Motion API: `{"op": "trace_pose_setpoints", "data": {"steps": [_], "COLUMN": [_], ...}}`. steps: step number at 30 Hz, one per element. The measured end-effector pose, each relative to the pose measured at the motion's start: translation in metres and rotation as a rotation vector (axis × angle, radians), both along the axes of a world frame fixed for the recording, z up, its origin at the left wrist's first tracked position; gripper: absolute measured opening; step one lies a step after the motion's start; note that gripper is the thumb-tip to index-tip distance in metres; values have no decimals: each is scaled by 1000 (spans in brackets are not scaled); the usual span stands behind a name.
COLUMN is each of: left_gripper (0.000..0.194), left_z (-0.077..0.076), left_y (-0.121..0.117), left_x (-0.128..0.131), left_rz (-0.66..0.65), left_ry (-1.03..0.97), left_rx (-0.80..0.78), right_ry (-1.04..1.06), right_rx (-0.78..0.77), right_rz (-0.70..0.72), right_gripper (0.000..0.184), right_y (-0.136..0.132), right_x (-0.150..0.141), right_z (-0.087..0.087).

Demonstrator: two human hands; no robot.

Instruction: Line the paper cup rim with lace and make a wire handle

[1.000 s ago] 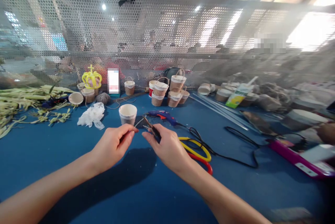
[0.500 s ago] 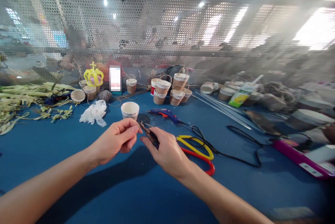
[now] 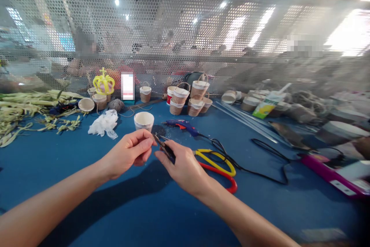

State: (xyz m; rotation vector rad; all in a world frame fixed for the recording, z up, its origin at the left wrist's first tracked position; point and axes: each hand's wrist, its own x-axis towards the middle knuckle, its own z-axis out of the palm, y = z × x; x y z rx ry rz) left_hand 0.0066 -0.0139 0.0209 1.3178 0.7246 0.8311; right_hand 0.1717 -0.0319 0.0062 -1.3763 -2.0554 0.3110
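Note:
My left hand (image 3: 135,147) is closed in a pinch, its fingertips at the tip of a small dark pointed tool (image 3: 162,146). What the pinch holds, possibly a thin strand, is too small to make out. My right hand (image 3: 185,164) wraps round this tool, which looks like snips or pliers; the palm hides its handles. Just behind my left fingers stands a paper cup (image 3: 144,121), white inside. Scissors with yellow and red handles (image 3: 221,173) lie on the table, partly behind my right hand. Beyond them rests a blue hot glue gun (image 3: 183,126).
Burlap-wrapped cups, several with rope handles (image 3: 179,100), line the back before a perforated metal screen (image 3: 162,27). Crumpled white paper (image 3: 104,123), a grey twine ball (image 3: 116,105) and pale dried stalks (image 3: 26,106) lie left. Right are clear sticks (image 3: 248,121), a black cord (image 3: 260,172) and a purple box (image 3: 326,173).
Almost nothing differs. Both hands keep their place and hold, with the fingertips still meeting at the dark tool's tip.

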Motion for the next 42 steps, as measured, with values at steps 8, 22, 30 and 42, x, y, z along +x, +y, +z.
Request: {"op": "trace_pose_setpoints", "data": {"steps": [8,22,30,42], "left_gripper": [17,14,17,10], "left_z": [-3,-4,-1,-5], "left_y": [2,3,2,1], "left_x": [0,0,-1,-2], "left_rz": [119,221,237,297], "left_ry": [116,251,263,391], "left_rx": [138,329,356,554], "right_ry": [-46,-20,-15,1], "right_rx": [23,-24,15,-77], "right_rz": [-50,-11,-8,3], "right_gripper": [25,23,24,24], "right_y": [2,0,0,-1], "right_x": [2,1,1,1], "right_z": [-1,3,3,5]}}
